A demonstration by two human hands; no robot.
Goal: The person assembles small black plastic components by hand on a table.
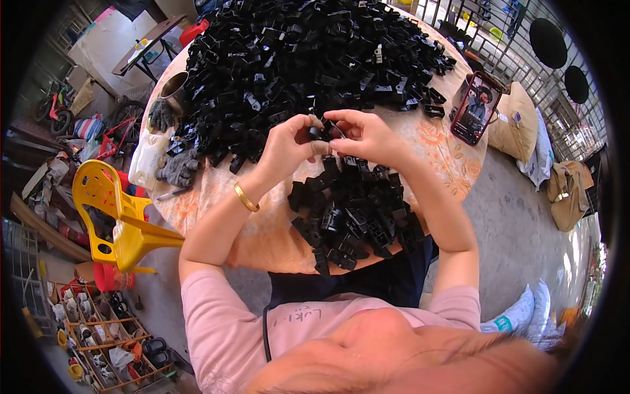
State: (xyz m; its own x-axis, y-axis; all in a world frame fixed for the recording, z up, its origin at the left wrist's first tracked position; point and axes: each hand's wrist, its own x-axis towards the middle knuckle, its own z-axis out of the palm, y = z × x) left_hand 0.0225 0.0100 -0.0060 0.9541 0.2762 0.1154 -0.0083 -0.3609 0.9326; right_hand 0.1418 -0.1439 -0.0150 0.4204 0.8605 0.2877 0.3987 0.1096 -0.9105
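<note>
My left hand (287, 146) and my right hand (374, 139) meet over the middle of the table, fingertips nearly touching. Between them is a small black plastic part (317, 134). The left thumb and index finger, both wrapped in beige tape, pinch it from one side. My right thumb and index finger close on its other side, where a thin edge or strip shows; its kind is too small to tell. Beyond the hands rises a large heap of similar black plastic parts (289, 59). A smaller pile of black parts (357, 213) lies nearer, below my hands.
The round table (453, 157) has a flowered orange cloth. A phone (476, 108) stands at its right. Grey gloves (179, 169), a pen (174, 192) and a metal cup (174, 87) lie left. A yellow chair (134, 230) is left; sacks (515, 125) stand right.
</note>
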